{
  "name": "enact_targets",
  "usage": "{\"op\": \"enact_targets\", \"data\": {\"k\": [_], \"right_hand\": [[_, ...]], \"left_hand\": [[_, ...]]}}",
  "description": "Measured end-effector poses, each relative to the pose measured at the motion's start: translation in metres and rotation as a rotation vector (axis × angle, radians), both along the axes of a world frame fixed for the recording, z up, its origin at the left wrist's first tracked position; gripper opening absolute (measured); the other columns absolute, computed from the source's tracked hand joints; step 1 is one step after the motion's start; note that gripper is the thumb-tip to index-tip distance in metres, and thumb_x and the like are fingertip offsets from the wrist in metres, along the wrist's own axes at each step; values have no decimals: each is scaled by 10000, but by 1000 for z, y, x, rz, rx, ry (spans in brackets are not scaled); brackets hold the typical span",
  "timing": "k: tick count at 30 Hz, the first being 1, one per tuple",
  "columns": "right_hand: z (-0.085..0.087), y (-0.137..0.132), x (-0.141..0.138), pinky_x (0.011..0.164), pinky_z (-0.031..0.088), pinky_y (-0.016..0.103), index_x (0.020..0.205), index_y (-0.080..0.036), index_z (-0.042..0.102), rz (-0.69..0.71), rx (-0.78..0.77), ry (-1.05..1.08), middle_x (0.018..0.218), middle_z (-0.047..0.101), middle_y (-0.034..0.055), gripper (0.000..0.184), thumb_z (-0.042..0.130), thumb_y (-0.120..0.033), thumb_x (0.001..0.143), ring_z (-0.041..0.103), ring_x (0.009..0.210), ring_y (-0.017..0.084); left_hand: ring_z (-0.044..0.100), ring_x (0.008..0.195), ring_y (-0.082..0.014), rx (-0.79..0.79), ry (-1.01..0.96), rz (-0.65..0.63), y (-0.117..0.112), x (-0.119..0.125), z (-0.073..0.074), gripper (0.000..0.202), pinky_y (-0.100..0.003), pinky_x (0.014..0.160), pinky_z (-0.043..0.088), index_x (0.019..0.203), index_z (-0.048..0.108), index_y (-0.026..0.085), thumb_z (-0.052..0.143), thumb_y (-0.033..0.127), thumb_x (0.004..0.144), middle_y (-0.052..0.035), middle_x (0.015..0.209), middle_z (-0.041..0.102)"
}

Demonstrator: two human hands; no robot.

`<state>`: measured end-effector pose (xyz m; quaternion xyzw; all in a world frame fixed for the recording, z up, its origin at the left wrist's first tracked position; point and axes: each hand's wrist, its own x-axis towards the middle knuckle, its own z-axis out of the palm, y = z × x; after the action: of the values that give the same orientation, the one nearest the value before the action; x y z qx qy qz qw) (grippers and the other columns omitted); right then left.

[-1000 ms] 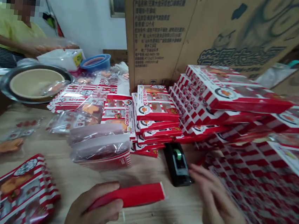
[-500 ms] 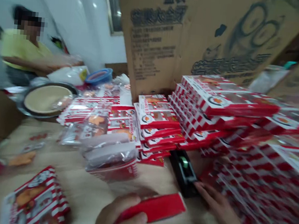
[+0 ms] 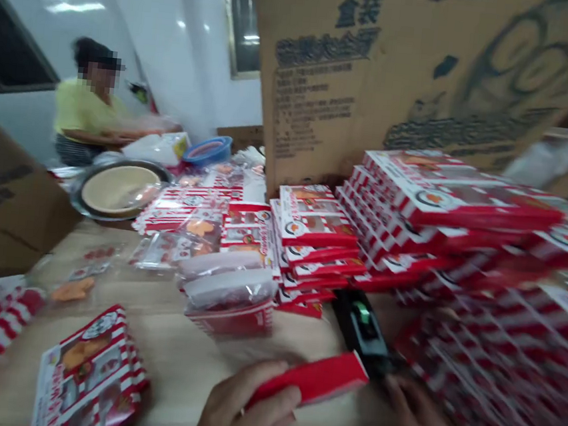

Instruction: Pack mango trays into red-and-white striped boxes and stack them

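Note:
My left hand (image 3: 253, 404) is closed on a red box (image 3: 311, 380), thumb and fingers gripping its near end; only a plain red side with a pale edge shows. Just beyond the box's far end lies a black tape dispenser (image 3: 361, 324) with a roll of greenish tape. My right hand (image 3: 422, 420) is at the near end of the dispenser, its fingers drawn together and blurred. What they pinch, if anything, cannot be made out. At the lower left a red-and-white window box (image 3: 92, 375) with orange pieces inside lies on the table (image 3: 168, 376).
Stacked red-and-white boxes (image 3: 318, 220) stand behind the dispenser, with taller stacks (image 3: 467, 190) at right. Clear packets (image 3: 229, 285) sit mid-table. A round basin (image 3: 120, 187) and blue basin (image 3: 207, 149) are farther back. A large carton (image 3: 319, 109) rises behind; a person (image 3: 88, 107) works at left.
The view has swung left, so most things sit farther right in the picture. My right hand has drawn back slightly from the dispenser towards me. My left hand keeps its grip on the red box.

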<state>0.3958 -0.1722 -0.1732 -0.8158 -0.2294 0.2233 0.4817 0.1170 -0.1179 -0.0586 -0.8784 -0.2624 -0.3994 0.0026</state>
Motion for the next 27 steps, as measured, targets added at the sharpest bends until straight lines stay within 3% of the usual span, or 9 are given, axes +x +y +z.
{"op": "enact_targets", "data": {"k": [2, 5, 7, 9, 11, 13, 17, 21, 27], "right_hand": [[10, -4, -8, 510, 481, 367, 519, -225, 585, -66, 27, 4, 509, 640, 73, 345, 633, -566, 510, 613, 556, 272], [35, -17, -31, 487, 484, 325, 604, -208, 573, -102, 92, 45, 531, 629, 52, 389, 574, -597, 606, 591, 505, 213], [62, -29, -59, 446, 467, 278, 739, -183, 602, -70, 187, 115, 573, 629, 27, 394, 563, -572, 692, 551, 446, 153], [93, -37, -94, 423, 444, 234, 1020, -169, 605, 15, 377, 263, 623, 636, 2, 399, 614, -471, 759, 514, 415, 106], [118, -37, -127, 412, 430, 207, 1369, -242, 362, 132, 537, 408, 604, 624, -44, 625, 607, -395, 814, 491, 392, 85], [133, -27, -149, 411, 419, 192, 1454, -275, 171, 169, 624, 500, 589, 621, -60, 769, 609, -365, 828, 483, 400, 81], [136, -4, -161, 434, 408, 181, 1473, -221, 81, 109, 622, 556, 519, 574, -86, 896, 658, -330, 796, 462, 429, 82], [131, -4, -157, 423, 390, 167, 1473, -211, 48, 93, 610, 597, 515, 572, -86, 934, 667, -354, 788, 445, 420, 75], [125, -9, -158, 389, 382, 165, 1466, -222, 64, 59, 523, 678, 473, 538, -96, 991, 696, -457, 740, 463, 378, 80]], "left_hand": [[688, 889, -114, -2, 3, -23, 3, 0, 0, 202, -156, 789, 547, 1045, 645, 186, 503, 189, 901, -82, 1008, 693], [686, 886, -120, -55, -49, -17, 4, 4, 1, 201, -170, 791, 553, 1040, 644, 181, 498, 177, 903, -79, 1024, 677], [686, 875, -121, -86, -79, -26, 2, 7, 3, 187, -172, 778, 561, 1018, 644, 178, 496, 178, 904, -77, 1013, 676], [686, 883, -129, -99, -90, -44, 0, 9, 5, 171, -188, 783, 566, 1006, 637, 177, 503, 179, 900, -77, 1007, 678], [683, 906, -143, -95, -96, -57, -1, 10, 7, 160, -212, 797, 568, 1007, 626, 178, 515, 172, 892, -76, 1007, 681], [683, 914, -151, -99, -90, -71, 0, 10, 9, 167, -220, 785, 573, 1022, 615, 178, 515, 164, 889, -80, 1017, 682], [692, 884, -162, -112, -67, -88, 5, 9, 12, 157, -232, 746, 582, 1025, 587, 170, 492, 186, 901, -91, 982, 692], [692, 864, -159, -87, -27, -117, 9, 6, 14, 232, -225, 721, 573, 1135, 516, 156, 468, 208, 914, -91, 954, 701], [691, 760, -144, 36, 303, -186, 17, 5, 22, 389, -203, 656, 546, 1238, 525, 203, 404, 146, 872, -51, 884, 692]]}}
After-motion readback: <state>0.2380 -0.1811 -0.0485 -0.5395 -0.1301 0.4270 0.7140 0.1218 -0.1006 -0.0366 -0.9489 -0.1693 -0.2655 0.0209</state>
